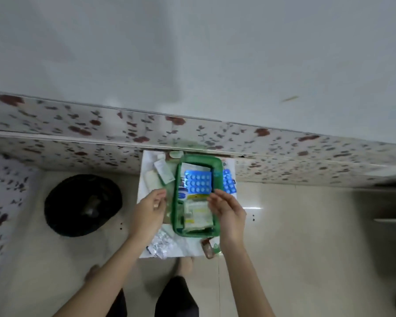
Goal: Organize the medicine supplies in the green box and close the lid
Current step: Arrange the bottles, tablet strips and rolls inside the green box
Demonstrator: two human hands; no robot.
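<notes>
- Over the white sheet (146, 177), head view: green box (217, 164) sits mid-sheet, lid off, long axis running away from us.
- Our right hand (226, 211) is nearer, fingers loosely spread, touching the blue blister pack (198, 180) lying inside.
- Our left hand (150, 210) hovers just left, fingers half-curled, apparently empty.

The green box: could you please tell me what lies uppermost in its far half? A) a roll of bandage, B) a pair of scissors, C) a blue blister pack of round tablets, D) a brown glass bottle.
C: a blue blister pack with rows of round tablets lies on top of the other packets in the far half of the open green box.
</notes>
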